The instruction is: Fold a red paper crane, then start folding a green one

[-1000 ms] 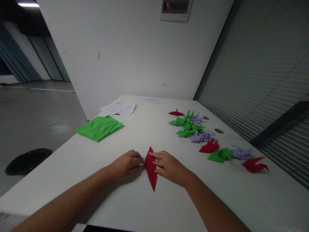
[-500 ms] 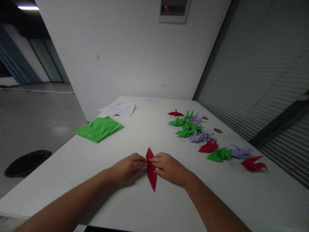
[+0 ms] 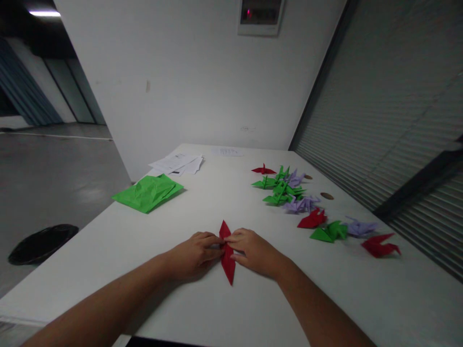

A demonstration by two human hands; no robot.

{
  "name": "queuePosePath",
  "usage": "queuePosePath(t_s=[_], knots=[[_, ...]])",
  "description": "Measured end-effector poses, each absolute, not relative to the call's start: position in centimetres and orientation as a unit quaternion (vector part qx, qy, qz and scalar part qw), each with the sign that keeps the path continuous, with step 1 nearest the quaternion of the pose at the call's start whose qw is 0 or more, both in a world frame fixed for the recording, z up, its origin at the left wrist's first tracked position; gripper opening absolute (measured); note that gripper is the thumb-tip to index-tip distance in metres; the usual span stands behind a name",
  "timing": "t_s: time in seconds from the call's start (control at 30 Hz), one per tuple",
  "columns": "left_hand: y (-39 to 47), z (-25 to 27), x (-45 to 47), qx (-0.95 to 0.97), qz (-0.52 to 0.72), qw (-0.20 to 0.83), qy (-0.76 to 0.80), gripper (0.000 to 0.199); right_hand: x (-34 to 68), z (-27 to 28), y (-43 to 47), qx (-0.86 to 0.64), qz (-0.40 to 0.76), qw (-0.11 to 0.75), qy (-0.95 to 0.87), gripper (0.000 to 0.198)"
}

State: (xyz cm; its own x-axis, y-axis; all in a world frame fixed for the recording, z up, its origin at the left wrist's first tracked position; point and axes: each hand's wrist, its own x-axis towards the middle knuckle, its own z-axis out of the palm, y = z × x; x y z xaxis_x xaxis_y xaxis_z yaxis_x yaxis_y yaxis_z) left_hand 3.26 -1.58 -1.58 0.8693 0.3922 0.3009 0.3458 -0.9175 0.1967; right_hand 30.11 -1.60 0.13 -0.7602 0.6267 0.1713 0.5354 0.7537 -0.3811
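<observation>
Your fingers (image 3: 213, 252) are pressing on a long, diamond-shaped piece of folded red paper (image 3: 228, 267), which is lying on the white table (image 3: 181, 308) in front of you, one point aiming away and the other toward you. Your left hand (image 3: 195, 254) is bending its fingers close together over the paper's left side — I cannot tell whether they are pinching it. Your right hand (image 3: 253, 249) is holding its fingers loosely apart, the tips resting on the right side rather than closing around it. Farther right, red, green and purple origami cranes (image 3: 280, 193) are sitting in a loose trail along the table. To the left, crumpled green paper (image 3: 146, 193) is lying near the edge, with printed white sheets (image 3: 177, 161) just behind — and a black-lined bin (image 3: 41, 245) is standing on the floor.
</observation>
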Motion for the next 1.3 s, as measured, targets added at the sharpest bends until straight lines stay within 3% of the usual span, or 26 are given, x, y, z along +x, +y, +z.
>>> queuePosePath(t_s=[0.23,0.9,1.13,1.3], knots=[[-1.4,-1.6,3.0,0.961,0.15,0.076,0.218,0.036,30.4,0.0,-1.9,-0.335,0.148,0.154,-0.918,0.024],[-1.0,-2.4,2.3,0.964,0.161,0.079,0.195,0.035,30.9,-0.1,-2.0,-0.363,0.223,0.171,-0.888,0.051],[-1.0,-2.4,2.1,0.966,0.149,0.082,0.196,0.037,30.8,-0.7,-1.9,-0.376,0.248,0.197,-0.871,0.028],[-1.1,-2.3,2.1,0.966,0.143,0.084,0.196,0.037,30.7,-0.4,-1.8,-0.364,0.244,0.192,-0.878,0.054]])
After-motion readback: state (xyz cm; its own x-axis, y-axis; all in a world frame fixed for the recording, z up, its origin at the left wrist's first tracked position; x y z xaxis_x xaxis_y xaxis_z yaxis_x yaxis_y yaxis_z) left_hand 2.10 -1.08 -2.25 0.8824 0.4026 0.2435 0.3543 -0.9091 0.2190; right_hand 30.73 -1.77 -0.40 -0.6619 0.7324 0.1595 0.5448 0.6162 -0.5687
